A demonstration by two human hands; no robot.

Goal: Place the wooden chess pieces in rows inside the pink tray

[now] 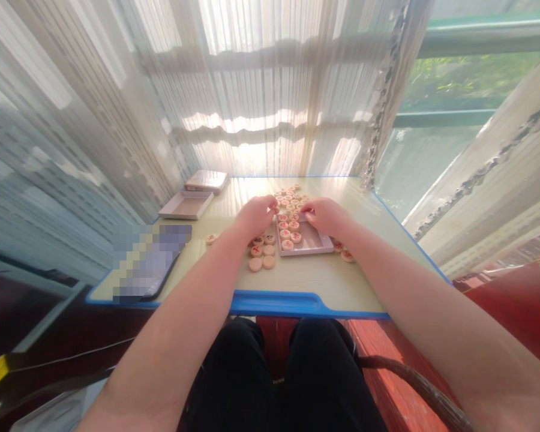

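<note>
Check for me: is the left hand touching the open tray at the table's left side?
Apart: the head view shows a strip of tabletop between the left hand and the open tray.

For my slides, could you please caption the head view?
Left hand and right hand at a box of round pieces on a blue-edged table.

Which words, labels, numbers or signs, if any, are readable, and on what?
None can be read surely.
Round pieces in the open box: red characters, too small and blurred.
Flat discs left of the box: red and dark characters, equally unreadable.
Pieces behind the box: likewise unreadable.
</note>
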